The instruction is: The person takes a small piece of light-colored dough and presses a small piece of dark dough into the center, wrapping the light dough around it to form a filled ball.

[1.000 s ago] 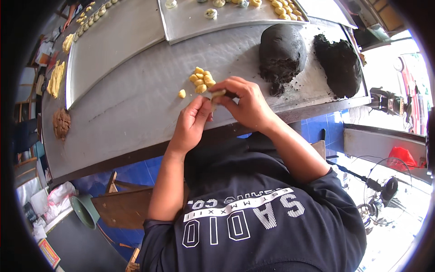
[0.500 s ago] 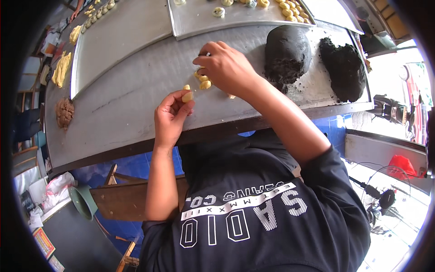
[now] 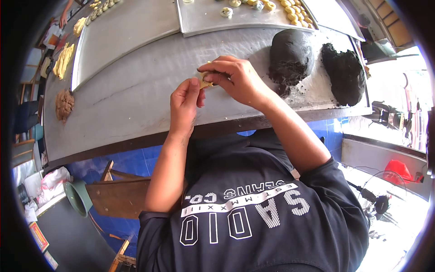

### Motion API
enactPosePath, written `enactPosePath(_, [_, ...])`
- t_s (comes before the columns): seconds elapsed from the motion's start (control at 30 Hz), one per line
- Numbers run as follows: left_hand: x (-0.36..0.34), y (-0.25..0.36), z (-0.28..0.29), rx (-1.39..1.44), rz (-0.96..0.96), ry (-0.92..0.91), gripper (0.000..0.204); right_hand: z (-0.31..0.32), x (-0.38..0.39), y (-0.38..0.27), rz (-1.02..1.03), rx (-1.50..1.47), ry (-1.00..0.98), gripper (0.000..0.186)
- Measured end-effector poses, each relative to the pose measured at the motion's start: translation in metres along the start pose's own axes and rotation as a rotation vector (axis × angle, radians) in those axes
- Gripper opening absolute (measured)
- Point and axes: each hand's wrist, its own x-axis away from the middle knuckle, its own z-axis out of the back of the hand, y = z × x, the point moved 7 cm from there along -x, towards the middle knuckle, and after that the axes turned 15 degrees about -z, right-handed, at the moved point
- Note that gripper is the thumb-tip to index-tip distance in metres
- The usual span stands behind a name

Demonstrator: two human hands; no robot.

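In front of me, over the metal table (image 3: 136, 104), both hands meet at a small piece of yellow dough (image 3: 206, 83). My left hand (image 3: 183, 102) pinches its near left edge between thumb and fingers. From the right, my right hand (image 3: 240, 81) has its fingers curled over the same dough, thumb pressed against it. Parts of the dough are covered by my fingers. To the right of my hands stands a large smooth black mound of dough (image 3: 290, 52), crumbled at its near end. Beside it lies a second, rougher black lump (image 3: 343, 77).
A metal tray (image 3: 217, 28) at the far side holds rows of yellow balls (image 3: 297, 13) and a few pale ones. An adjoining tray (image 3: 131, 34) extends left. Yellow dough strips (image 3: 63, 61) and a brown lump (image 3: 64, 105) lie at the left. Another person's hand (image 3: 63, 20) shows far left.
My hands have come together over the table. The left moved right and away from me; the right lowered toward it. The dough between them now looks flattened. The small yellow pieces are mostly hidden now.
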Motion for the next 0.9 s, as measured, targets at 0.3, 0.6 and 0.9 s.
enactPosePath(0.3, [0.005, 0.003, -0.02, -0.128, -0.118, -0.136, 0.04, -0.003, 0.014, 0.025, -0.16, -0.179, -0.101, 0.032])
enactPosePath(0.6, [-0.014, 0.05, 0.013, -0.925, -0.363, -0.206, 0.027, 0.03, 0.003, 0.047, -0.014, 0.54, 0.222, 0.027])
enactPosePath(0.9, [-0.015, 0.037, -0.007, -1.092, -0.575, -0.305, 0.025, 0.102, 0.127, 0.071, -0.283, 0.676, 0.341, 0.027])
